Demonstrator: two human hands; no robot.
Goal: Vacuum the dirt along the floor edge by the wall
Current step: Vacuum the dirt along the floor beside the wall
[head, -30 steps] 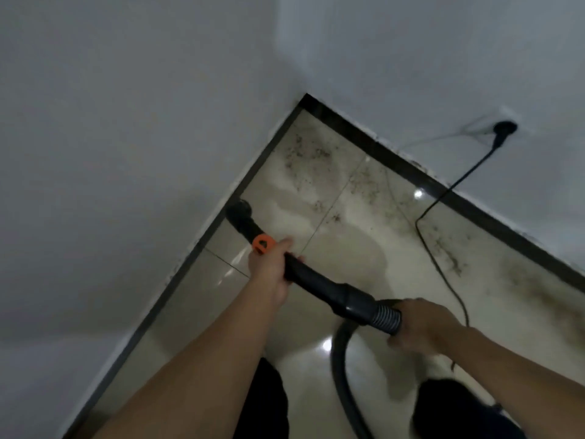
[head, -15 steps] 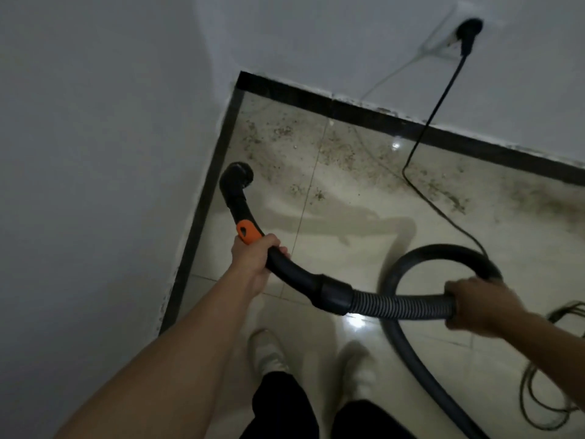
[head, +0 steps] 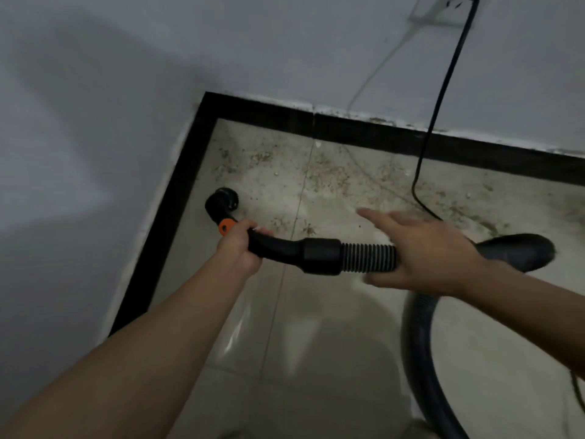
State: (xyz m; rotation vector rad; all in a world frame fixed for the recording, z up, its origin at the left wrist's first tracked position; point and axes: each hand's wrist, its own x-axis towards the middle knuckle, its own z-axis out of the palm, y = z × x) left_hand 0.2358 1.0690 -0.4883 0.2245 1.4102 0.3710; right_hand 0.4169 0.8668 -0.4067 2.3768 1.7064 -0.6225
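Observation:
My left hand is closed around the black curved vacuum handle, just behind its orange slider. The handle's open round nozzle end points down at the floor close to the left black skirting. My right hand is blurred. It lies over the ribbed hose with fingers stretched out and apart, not wrapped around it. Brown dirt is scattered over the pale tiles along the back skirting and into the corner.
A black power cord hangs from a wall socket at top right and trails onto the floor. The hose loops down the right side. White walls meet in the corner at upper left.
The view has moved closer to the corner. My right hand has let go of the hose and spread its fingers. The handle now lies more level, with the nozzle still near the left skirting.

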